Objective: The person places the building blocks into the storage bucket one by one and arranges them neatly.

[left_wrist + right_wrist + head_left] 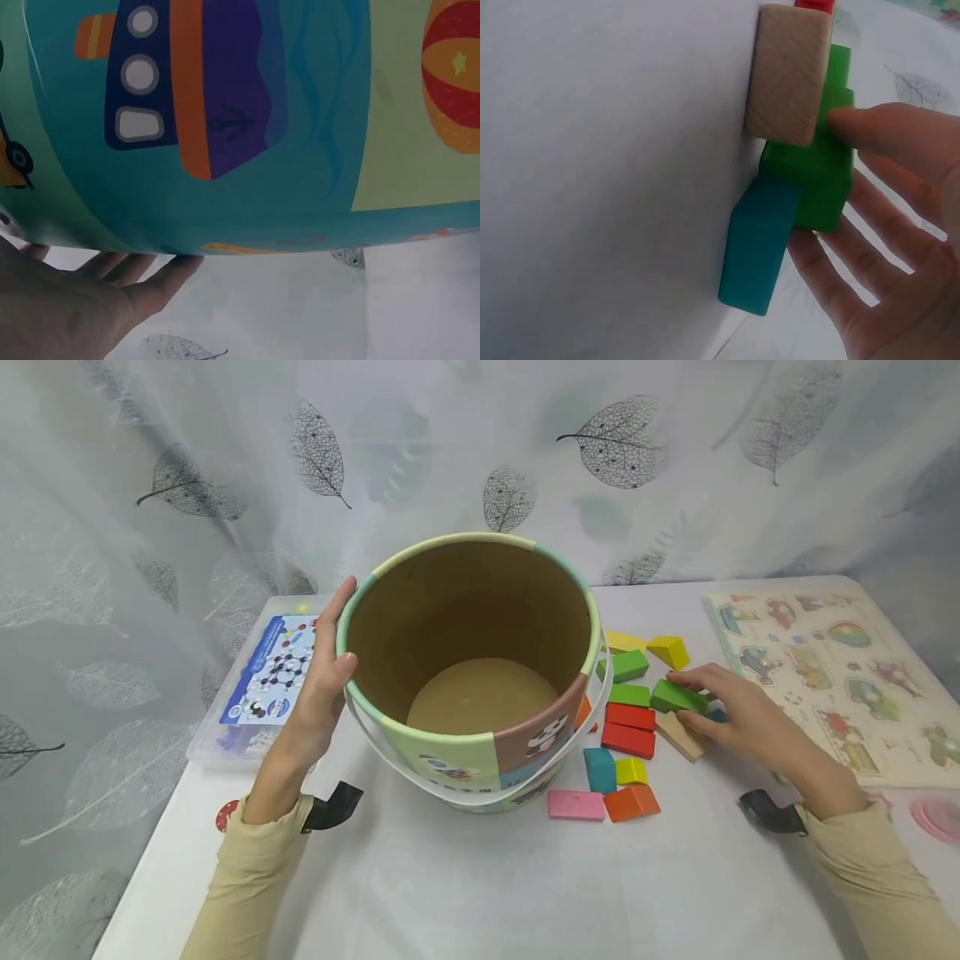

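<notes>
A large round bucket (420, 760) with cartoon pictures and a white handle (442, 795) has its wide mouth facing up, bare inside. My left hand (318, 693) rests against its left side near the rim, fingers extended; the left wrist view has the fingertips at the printed wall (315, 172). To the right of the bucket, my right hand (757, 722) pinches a green block (677, 697) between thumb and fingers. Beside that block lie a plain wooden block (789, 75) and a teal block (757, 244), the latter mostly hidden by the hand in the head view.
Several coloured blocks, including red ones (628, 741), an orange wedge (632, 803) and a pink block (576, 805), lie right of the bucket. A picture puzzle board (810, 702) is at the far right. Behind my left hand stands a clear plastic box (213, 747); a leaf-print curtain (450, 452) hangs behind.
</notes>
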`<move>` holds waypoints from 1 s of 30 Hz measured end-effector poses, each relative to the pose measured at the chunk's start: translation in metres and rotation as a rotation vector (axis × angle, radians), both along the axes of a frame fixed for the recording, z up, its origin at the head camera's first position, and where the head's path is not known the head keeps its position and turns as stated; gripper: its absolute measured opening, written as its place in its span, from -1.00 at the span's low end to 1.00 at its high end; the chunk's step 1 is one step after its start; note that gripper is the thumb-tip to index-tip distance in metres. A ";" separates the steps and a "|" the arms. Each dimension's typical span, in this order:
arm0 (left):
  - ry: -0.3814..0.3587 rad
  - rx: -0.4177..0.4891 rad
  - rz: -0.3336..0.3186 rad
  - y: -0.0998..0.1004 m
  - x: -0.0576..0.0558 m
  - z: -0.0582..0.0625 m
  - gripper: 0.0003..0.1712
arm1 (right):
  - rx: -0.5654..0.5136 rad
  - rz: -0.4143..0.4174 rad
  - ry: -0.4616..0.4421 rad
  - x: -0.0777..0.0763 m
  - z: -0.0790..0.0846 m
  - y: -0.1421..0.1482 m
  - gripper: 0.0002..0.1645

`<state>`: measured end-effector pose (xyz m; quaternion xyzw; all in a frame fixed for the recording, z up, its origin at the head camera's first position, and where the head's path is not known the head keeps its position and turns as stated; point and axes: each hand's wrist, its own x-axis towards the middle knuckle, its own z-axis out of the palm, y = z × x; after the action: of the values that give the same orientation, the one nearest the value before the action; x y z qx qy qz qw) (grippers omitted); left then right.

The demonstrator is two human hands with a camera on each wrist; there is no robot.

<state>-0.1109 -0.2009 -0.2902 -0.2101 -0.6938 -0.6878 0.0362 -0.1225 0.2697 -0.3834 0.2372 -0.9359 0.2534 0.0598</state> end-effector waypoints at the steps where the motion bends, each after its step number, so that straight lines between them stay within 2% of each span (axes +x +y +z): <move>1: 0.004 0.007 -0.003 0.001 -0.001 -0.001 -0.04 | 0.013 -0.005 -0.006 0.000 -0.001 0.000 -0.36; 12: 0.068 0.048 0.009 0.008 -0.004 -0.007 -0.01 | 0.097 -0.025 -0.026 -0.008 -0.002 -0.005 -0.41; 18: 0.081 0.065 0.010 0.010 -0.004 -0.007 0.00 | 0.110 -0.035 0.007 -0.010 0.008 -0.004 -0.42; 23: 0.095 0.062 0.017 0.012 -0.004 -0.006 0.01 | 0.077 -0.075 0.110 -0.004 0.036 -0.002 -0.35; 26: 0.093 0.066 0.025 0.012 -0.004 -0.007 0.02 | 0.045 -0.099 0.182 -0.001 0.064 -0.003 -0.29; 30: 0.082 0.079 0.027 0.012 -0.005 -0.009 0.03 | -0.038 -0.082 0.314 0.000 0.104 -0.009 -0.23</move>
<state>-0.1158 -0.1889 -0.2990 -0.2269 -0.6668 -0.7051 0.0821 -0.1221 0.2603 -0.2798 0.2344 -0.9189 0.2283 0.2201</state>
